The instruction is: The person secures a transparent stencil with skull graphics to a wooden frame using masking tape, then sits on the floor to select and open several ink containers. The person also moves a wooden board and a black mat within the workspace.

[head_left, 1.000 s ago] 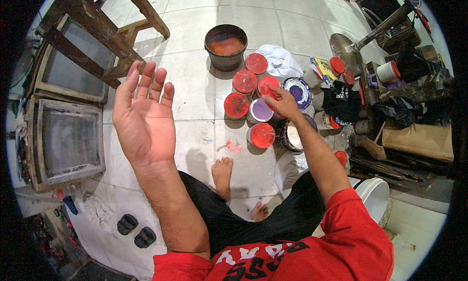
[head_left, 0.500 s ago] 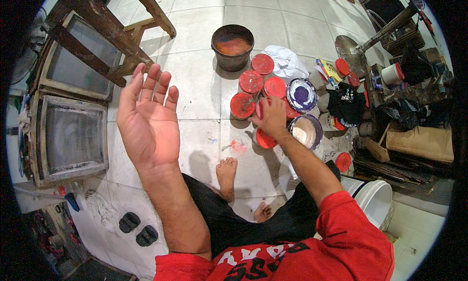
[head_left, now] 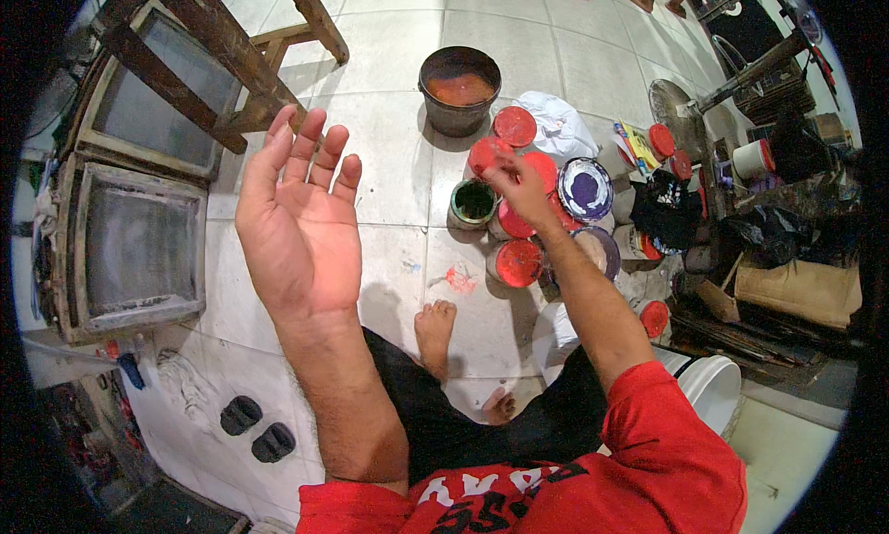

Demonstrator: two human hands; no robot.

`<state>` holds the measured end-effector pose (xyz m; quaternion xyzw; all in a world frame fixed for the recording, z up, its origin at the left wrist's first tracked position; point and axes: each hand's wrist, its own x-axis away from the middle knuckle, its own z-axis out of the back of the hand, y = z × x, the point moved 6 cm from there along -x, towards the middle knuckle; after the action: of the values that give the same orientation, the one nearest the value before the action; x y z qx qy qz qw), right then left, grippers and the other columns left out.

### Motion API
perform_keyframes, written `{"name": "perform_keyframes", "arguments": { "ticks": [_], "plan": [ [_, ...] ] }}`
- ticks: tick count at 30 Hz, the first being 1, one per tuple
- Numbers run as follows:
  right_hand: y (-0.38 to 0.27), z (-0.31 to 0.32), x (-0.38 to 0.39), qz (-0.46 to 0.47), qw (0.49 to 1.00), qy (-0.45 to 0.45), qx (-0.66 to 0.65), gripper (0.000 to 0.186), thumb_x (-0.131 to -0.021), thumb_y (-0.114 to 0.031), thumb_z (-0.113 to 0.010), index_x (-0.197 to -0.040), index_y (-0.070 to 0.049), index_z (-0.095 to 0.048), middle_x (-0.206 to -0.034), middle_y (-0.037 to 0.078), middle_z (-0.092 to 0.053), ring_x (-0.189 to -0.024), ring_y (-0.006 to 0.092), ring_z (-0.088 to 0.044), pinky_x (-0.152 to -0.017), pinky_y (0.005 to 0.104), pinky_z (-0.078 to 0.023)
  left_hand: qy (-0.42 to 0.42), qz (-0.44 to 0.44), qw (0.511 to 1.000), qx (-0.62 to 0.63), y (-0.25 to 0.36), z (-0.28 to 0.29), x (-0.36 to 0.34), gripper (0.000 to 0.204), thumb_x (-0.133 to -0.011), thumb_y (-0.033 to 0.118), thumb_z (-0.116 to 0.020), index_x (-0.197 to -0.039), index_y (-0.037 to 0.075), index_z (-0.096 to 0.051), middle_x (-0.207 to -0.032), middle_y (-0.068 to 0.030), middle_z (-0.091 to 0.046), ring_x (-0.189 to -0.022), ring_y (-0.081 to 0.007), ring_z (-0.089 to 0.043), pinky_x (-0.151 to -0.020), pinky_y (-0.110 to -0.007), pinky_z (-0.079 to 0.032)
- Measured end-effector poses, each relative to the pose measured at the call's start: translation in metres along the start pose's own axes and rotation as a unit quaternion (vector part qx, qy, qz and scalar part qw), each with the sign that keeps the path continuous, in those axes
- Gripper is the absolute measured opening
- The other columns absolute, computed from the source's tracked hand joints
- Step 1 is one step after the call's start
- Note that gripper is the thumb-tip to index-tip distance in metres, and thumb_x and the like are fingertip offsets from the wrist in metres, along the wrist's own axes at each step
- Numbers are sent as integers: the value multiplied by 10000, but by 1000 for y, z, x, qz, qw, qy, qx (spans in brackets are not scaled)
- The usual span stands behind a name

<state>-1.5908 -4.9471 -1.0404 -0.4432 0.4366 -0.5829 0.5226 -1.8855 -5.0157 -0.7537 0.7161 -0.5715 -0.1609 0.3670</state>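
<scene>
My left hand (head_left: 301, 224) is raised with the palm up and fingers spread, holding nothing. My right hand (head_left: 520, 189) reaches over a cluster of small paint jars and pinches a round red lid (head_left: 485, 153) held just above them. Directly below and to the left of that lid stands an uncovered jar of green paint (head_left: 473, 203). Around my right hand stand other red-lidded jars (head_left: 518, 263), one more (head_left: 515, 125) farther off, and an uncovered tub of purple paint (head_left: 585, 188).
A dark bucket of orange paint (head_left: 459, 89) stands beyond the jars, a white cloth (head_left: 558, 124) beside it. Wooden screen frames (head_left: 137, 242) and a wooden stool (head_left: 231, 66) are at the left. A white bucket (head_left: 715, 390) and clutter fill the right. My bare foot (head_left: 433, 326) rests on the tiles.
My right hand has moved left across the jars and lifted a red lid off one, showing green paint inside. My left hand stays raised and has drifted slightly right.
</scene>
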Motion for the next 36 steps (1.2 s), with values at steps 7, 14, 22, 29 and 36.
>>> {"name": "perform_keyframes", "arguments": {
  "ticks": [7, 14, 22, 29, 36],
  "plan": [
    [-19, 3, 26, 145, 932, 5, 333, 730, -739, -544, -821, -1268, -73, -647, -1107, 184, -663, -959, 355, -638, -897, 478, -495, -5, 5, 1000, 6, -2, -5, -5, 414, -944, 200, -655, -1293, 11, -540, -1199, -123, -598, -1074, -218, -598, -911, -362, -494],
    [-7, -47, 60, 214, 850, 62, 477, 712, -675, -494, -849, -1233, -126, -605, -1130, 155, -572, -1077, 349, -525, -933, 512, -404, -19, 17, 1000, 2, -8, -6, -4, 409, -945, 206, -661, -1281, 6, -545, -1190, -119, -604, -1076, -216, -600, -900, -358, -503],
    [-5, 38, 64, -1, 918, 42, 394, 601, -710, -526, -828, -1054, -52, -693, -1056, 190, -669, -1055, 395, -601, -924, 471, -470, -17, 13, 1000, 15, -3, -1, -8, 374, -956, 209, -652, -1260, 9, -566, -1176, -113, -610, -1073, -213, -606, -895, -356, -503],
    [-4, 22, 168, 91, 836, -34, 540, 755, -626, -433, -880, -1187, -37, -567, -1272, 198, -566, -1204, 366, -502, -1025, 510, -380, -19, 23, 999, 24, -9, -6, -7, 356, -964, 205, -644, -1250, 8, -571, -1173, -111, -612, -1072, -211, -605, -903, -357, -495],
    [-2, 55, 173, 70, 931, 80, 349, 730, -676, -389, -885, -1209, -21, -547, -1226, 184, -580, -1131, 335, -562, -972, 456, -445, -43, 23, 999, 23, -11, -7, -7, 360, -963, 194, -635, -1255, -6, -572, -1191, -123, -612, -1072, -219, -602, -914, -359, -495]
  ]
}}
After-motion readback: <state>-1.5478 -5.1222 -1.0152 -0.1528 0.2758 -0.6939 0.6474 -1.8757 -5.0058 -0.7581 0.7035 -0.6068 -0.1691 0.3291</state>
